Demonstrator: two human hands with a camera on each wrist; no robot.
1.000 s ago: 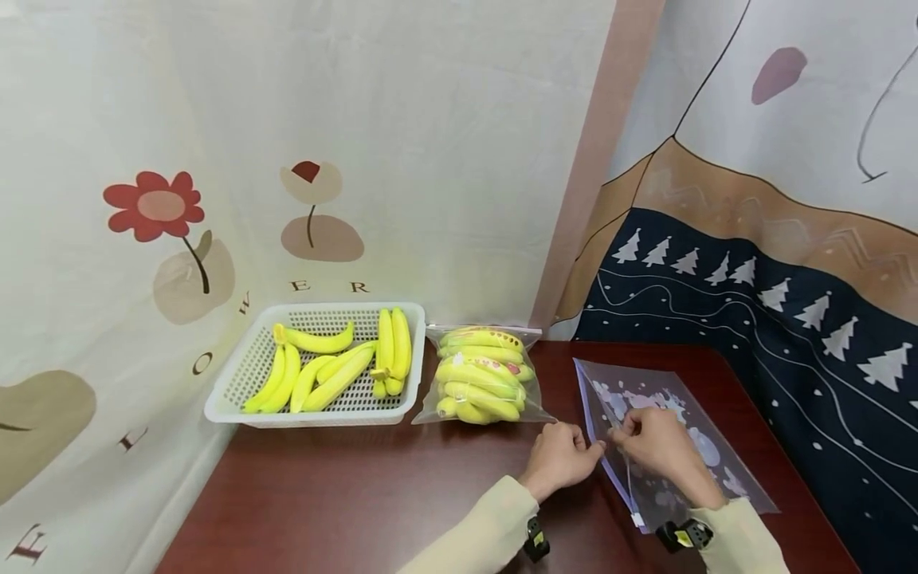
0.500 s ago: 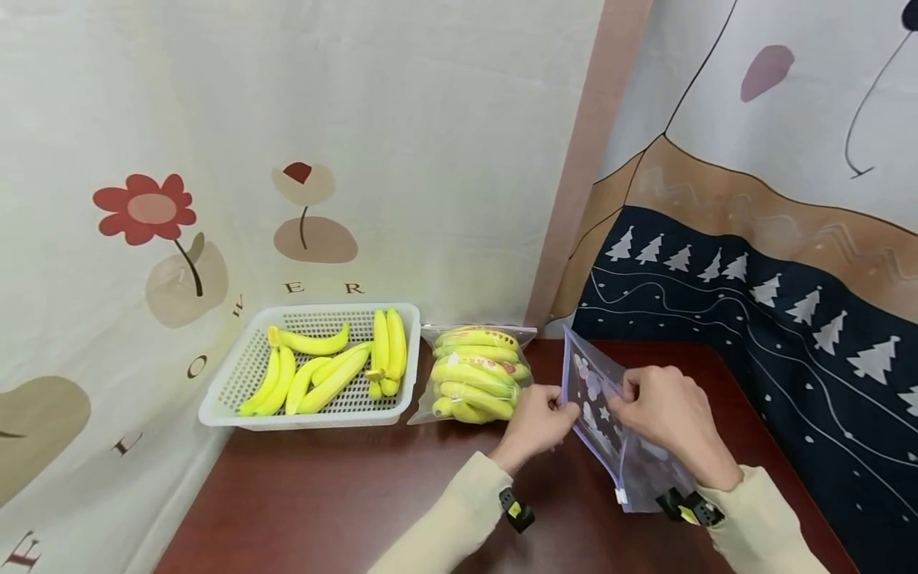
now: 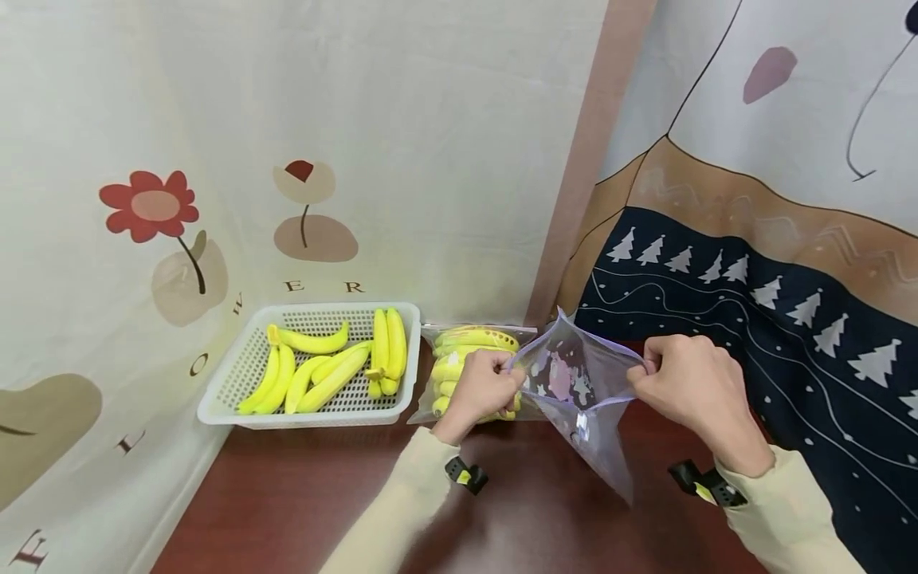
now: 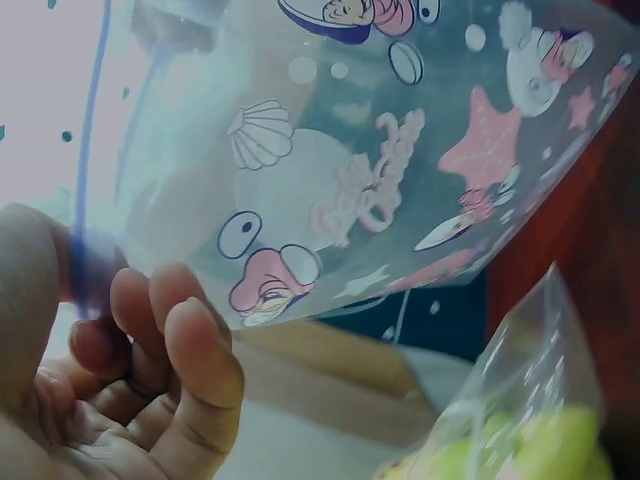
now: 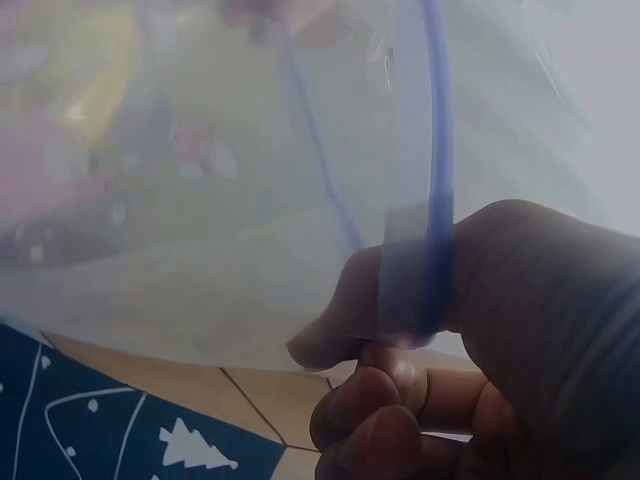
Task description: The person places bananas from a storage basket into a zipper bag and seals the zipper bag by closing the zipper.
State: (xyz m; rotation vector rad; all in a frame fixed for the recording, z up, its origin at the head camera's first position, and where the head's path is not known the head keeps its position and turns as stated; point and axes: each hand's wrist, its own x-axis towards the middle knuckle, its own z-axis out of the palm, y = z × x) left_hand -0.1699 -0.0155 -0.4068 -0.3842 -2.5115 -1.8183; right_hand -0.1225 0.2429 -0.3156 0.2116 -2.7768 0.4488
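A clear zip bag (image 3: 602,434) with a purple rim is held up above the table, its mouth spread wide. My left hand (image 3: 482,391) pinches the left side of the rim, in front of the filled bag. On the other side my right hand (image 3: 692,395) pinches the rim between thumb and fingers. In the left wrist view the bag (image 4: 370,180) shows printed shells and a pink starfish, and the thumb and fingers (image 4: 205,350) close on its purple edge. The right wrist view has the thumb (image 5: 345,310) on the bag's rim.
Behind my left hand stands a clear bag packed with bananas (image 3: 476,339), partly hidden. A white perforated basket (image 3: 308,420) with several loose bananas (image 3: 337,379) sits at the back left. The brown table (image 3: 315,494) meets printed curtains at the back and right.
The zip bag has risen from lying flat on the table and moved left. Its mouth has been pulled apart, the left hand going left and the right hand a little right and up.
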